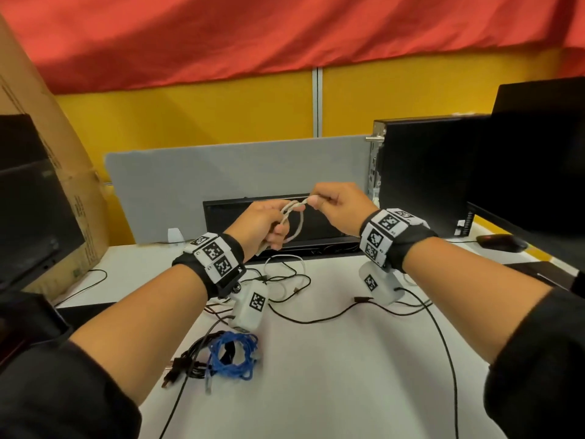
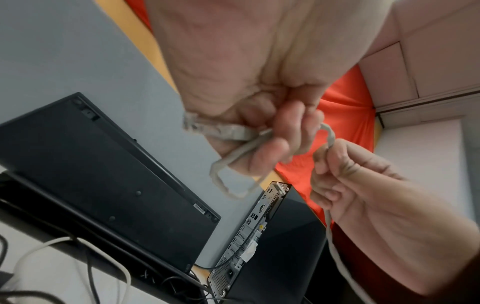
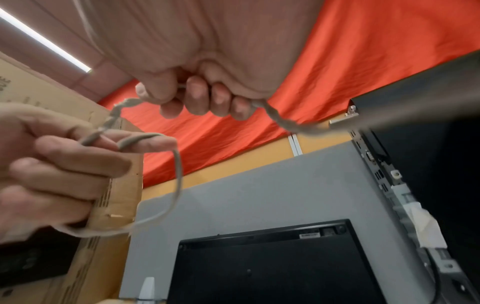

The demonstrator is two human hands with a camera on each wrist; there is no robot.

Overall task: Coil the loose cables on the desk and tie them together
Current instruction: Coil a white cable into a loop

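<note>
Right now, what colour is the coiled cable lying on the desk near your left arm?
Blue cable; clearest in the head view.

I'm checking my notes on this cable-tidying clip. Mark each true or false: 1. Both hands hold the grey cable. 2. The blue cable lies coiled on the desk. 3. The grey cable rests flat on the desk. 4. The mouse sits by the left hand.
1. True: the left hand and right hand both grip the grey cable.
2. True: the blue cable lies coiled on the desk.
3. False: it is held up in the air.
4. False: the mouse sits far right.
</note>
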